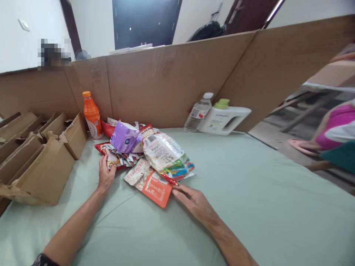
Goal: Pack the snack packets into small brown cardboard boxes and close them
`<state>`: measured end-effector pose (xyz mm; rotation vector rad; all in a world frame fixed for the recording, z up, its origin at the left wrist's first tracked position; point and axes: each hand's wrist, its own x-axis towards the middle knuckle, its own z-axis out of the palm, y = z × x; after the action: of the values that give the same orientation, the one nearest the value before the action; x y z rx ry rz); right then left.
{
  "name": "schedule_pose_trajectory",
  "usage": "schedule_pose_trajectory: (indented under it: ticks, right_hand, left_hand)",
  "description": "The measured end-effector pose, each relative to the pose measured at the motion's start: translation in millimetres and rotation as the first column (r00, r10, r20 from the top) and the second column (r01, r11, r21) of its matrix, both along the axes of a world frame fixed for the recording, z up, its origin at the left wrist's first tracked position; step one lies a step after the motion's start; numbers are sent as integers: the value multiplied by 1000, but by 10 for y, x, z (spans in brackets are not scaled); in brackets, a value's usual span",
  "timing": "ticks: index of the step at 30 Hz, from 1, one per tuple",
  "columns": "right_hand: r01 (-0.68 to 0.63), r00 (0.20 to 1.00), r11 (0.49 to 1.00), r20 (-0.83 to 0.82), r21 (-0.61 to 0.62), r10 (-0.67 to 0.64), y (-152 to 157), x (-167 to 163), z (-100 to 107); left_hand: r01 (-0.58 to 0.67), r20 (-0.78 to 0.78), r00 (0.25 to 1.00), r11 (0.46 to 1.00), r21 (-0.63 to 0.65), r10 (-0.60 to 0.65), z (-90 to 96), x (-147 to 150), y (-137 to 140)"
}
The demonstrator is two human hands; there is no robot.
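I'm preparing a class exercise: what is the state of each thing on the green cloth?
Orange bottle: standing, capped.
Clear bottle: standing, capped.
White jug: standing, capped.
Cardboard boxes: open-topped.
Purple packet: resting on other packets, themselves partly hidden.
Squirrels pouch: lying flat, partly covered.
Clear bag: overlapping the Squirrels pouch.
Red packet: partly covered, left hand touching it.
Right hand: fingertips by the Squirrels pouch, grip unclear.

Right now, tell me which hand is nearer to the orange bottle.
Left. The left hand is in front of the orange bottle, slightly right of it, at a red packet; the right hand is farther off to the right, beside an orange pouch.
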<state>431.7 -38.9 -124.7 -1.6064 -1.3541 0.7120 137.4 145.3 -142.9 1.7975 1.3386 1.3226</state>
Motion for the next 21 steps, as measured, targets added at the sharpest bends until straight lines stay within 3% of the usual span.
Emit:
schedule_pose_trajectory:
  ticks: [7, 11, 13, 16, 21]
  right_hand:
    - [43, 998, 999, 46, -4, -43, 10, 27, -5]
    - [79, 996, 997, 45, -9, -78, 0, 97, -30]
    - [104, 993, 994, 54, -16, -103, -11, 138, -64]
    - [129, 989, 991, 81, -38, -126, -26, 184, -129]
    - [162, 981, 985, 115, -56, -155, -23, 199, -204]
  left_hand:
    - [63, -15, 998, 995, -83, -64, 62, -106, -191]
    - [75, -53, 995, 989, -130, -82, 145, -524, -594]
    - [-2, -84, 996, 993, -119, -8, 230, -857, -866]
    - [-215, -112, 972, 975, -57, 207, 369, -1388, -1297]
    - [-529, -80, 846, 849, 3, 527, 460, -2011, -1692]
